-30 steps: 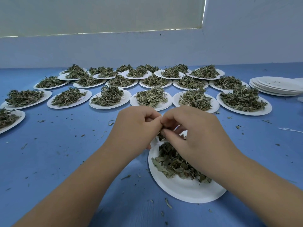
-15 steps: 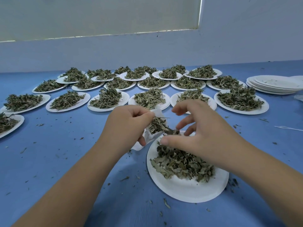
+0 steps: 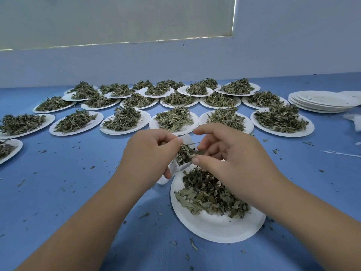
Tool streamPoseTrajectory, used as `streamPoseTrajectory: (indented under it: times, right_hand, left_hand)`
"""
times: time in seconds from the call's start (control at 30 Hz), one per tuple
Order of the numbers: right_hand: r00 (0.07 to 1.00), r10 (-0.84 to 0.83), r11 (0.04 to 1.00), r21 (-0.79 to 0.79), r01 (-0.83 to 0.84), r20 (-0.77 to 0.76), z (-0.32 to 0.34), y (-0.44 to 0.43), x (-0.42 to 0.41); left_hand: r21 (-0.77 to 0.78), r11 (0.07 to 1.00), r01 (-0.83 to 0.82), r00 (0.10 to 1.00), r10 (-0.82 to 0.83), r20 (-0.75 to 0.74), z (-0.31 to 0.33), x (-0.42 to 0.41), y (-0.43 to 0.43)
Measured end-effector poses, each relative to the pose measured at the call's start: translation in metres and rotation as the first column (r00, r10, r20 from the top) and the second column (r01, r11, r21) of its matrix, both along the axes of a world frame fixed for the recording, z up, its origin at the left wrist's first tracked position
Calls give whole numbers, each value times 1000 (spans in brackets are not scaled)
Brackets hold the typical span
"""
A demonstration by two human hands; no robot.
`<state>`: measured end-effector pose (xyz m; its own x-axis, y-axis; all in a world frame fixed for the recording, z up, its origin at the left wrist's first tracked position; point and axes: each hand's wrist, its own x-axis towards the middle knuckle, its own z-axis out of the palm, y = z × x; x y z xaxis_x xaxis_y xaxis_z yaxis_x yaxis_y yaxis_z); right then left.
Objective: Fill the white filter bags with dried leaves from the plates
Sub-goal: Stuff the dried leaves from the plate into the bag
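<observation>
My left hand (image 3: 150,153) grips a white filter bag (image 3: 176,169) by its mouth, held just above the near edge of a white paper plate (image 3: 214,229). Green dried leaves (image 3: 184,153) bulge out of the bag's opening. My right hand (image 3: 228,153) pinches a tuft of those leaves between thumb and fingers at the bag's mouth. A loose heap of dried leaves (image 3: 211,194) lies on the plate under my right wrist. The bag's lower part is hidden behind my left hand.
Several white plates heaped with dried leaves (image 3: 173,118) fill the blue table (image 3: 68,182) in rows behind my hands. A stack of bare plates (image 3: 324,100) sits at the far right, with white string (image 3: 340,153) and white bags (image 3: 355,120) nearby. Leaf crumbs litter the table.
My hands were pressed together over the bag; they have drawn apart, showing the leaf-filled mouth. My right fingers now pinch leaves at the opening. The view has shifted slightly.
</observation>
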<state>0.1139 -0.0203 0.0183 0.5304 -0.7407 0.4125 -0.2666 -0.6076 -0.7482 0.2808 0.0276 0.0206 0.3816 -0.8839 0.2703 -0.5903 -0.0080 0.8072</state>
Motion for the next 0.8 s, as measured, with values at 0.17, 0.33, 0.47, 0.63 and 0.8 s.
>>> streamPoseTrajectory:
  times: [0.17, 0.33, 0.47, 0.63, 0.8]
  right_hand:
    - [997, -36, 985, -171, 23, -75, 0, -1, 1]
    - [992, -37, 979, -205, 12, -121, 1, -1, 3]
    - [981, -48, 978, -207, 8, -188, 3, 0, 2]
    - [956, -64, 938, -344, -40, -285, 6, 4, 4]
    - [963, -68, 901, -431, -53, -261, 7, 8, 5]
  left_hand:
    - [-36, 999, 35, 999, -35, 21, 0, -3, 2]
    - [-33, 998, 51, 997, -50, 51, 0, -7, 3]
    - [-38, 998, 55, 998, -53, 35, 1, -7, 4]
    - [-28, 996, 85, 996, -84, 34, 2, -10, 6]
    - [-30, 994, 109, 994, -109, 21, 2, -12, 7]
